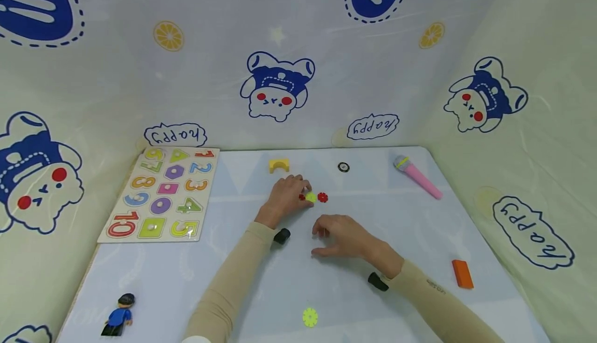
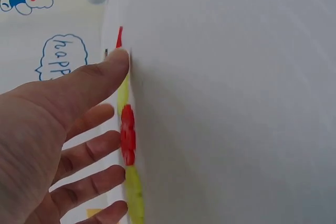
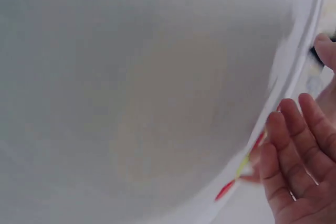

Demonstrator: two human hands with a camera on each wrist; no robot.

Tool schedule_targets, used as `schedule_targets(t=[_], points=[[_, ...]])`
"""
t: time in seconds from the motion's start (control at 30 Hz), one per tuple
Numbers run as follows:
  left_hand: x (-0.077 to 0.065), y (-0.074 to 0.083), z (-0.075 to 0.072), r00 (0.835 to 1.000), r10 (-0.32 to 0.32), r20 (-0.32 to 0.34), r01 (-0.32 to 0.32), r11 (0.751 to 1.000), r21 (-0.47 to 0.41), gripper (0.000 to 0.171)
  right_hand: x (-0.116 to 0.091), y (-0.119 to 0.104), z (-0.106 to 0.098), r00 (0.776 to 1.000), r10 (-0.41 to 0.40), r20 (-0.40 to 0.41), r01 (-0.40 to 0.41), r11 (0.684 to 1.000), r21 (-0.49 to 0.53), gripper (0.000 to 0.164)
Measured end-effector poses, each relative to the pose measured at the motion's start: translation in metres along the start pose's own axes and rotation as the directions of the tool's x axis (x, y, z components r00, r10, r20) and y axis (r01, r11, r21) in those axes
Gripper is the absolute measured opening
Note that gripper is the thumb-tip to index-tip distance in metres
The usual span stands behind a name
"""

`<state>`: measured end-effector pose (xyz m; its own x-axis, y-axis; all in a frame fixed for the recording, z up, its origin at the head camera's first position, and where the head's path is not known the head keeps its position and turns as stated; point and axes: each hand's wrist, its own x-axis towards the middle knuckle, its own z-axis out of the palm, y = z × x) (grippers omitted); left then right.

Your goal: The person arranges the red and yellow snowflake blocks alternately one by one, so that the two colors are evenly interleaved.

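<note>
My left hand [image 1: 287,196] reaches over a row of small notched flower-shaped discs on the table. Its thumb and loosely bent fingers lie around a yellow-green disc [image 1: 311,197], with a red disc [image 1: 323,197] just beyond. In the left wrist view, another red disc [image 2: 128,135] and a yellow-green disc [image 2: 135,198] continue the row beside the fingertips. Whether the discs are joined I cannot tell. My right hand [image 1: 342,237] hovers nearer the front right with relaxed fingers, holding nothing. A separate yellow-green disc [image 1: 310,317] lies at the front.
A number-and-shape puzzle board [image 1: 158,195] lies at the left, with a toy figure [image 1: 119,314] before it. Behind the hands are a yellow arch block [image 1: 279,165] and a black ring [image 1: 343,167]. A pink toy microphone [image 1: 418,177] and orange block [image 1: 463,274] lie right.
</note>
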<state>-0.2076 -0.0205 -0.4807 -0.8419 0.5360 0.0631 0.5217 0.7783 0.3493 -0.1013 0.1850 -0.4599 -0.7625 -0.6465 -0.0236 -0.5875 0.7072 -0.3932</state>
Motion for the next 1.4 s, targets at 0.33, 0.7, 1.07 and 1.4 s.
schedule_targets(t=[0.33, 0.7, 1.07, 1.4], points=[[0.008, 0.010, 0.007, 1.000, -0.011, 0.018, 0.011, 1.000, -0.023, 0.050, -0.037, -0.051, 0.029, 0.975, -0.162, 0.150, 0.163, 0.987, 0.006, 0.052], [0.011, 0.017, 0.012, 1.000, -0.024, -0.014, 0.024, 0.999, -0.047, 0.039, -0.059, -0.076, 0.047, 0.889, -0.455, 0.056, 0.458, 0.886, -0.075, 0.058], [0.014, 0.022, 0.015, 0.999, -0.011, -0.046, 0.009, 0.999, -0.049, 0.032, -0.075, -0.081, 0.048, 0.888, -0.447, 0.110, 0.450, 0.893, -0.011, 0.035], [0.019, 0.026, 0.015, 0.998, 0.005, -0.060, -0.007, 1.000, -0.029, 0.032, -0.073, -0.073, 0.049, 0.882, -0.464, 0.077, 0.467, 0.884, -0.024, 0.025]])
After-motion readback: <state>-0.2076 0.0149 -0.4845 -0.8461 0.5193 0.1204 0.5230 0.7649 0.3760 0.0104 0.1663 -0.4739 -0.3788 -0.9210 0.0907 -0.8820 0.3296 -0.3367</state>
